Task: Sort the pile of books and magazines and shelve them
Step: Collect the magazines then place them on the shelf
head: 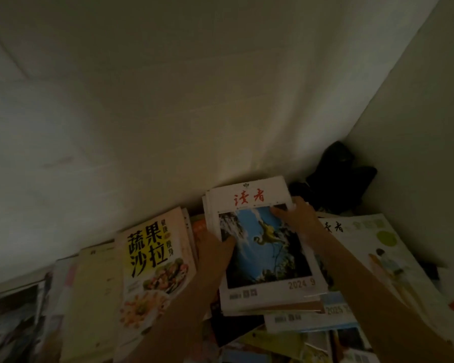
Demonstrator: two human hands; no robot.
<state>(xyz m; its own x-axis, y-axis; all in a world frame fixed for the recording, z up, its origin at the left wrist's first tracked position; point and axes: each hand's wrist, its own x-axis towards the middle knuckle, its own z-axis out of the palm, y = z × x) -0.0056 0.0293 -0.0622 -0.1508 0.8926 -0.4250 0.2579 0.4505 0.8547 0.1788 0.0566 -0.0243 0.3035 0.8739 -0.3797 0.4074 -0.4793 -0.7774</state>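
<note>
Dim white walls fill most of the view, meeting in a corner at upper right, and it's dark enough that a lot of detail gets lost. Below them is a messy pile of books and magazines spread right across the bottom edge, so I can't actually see what surface carries them. Over at the left end the covers are murky and cut off by the frame. On the right side a pale magazine with a drawn figure lies partly under the right forearm. Left of centre sits a cookbook with big black characters on yellow and a salad photo. In the middle, a small stack of magazines with red title characters, a monkey photo and "2024 9" on the top cover is gripped from both sides: left hand wrapped on its left edge, thumb on the cover, right hand clamped on the upper right corner, thumb on top. Back in the corner there's a black lump, too dark to identify.
</note>
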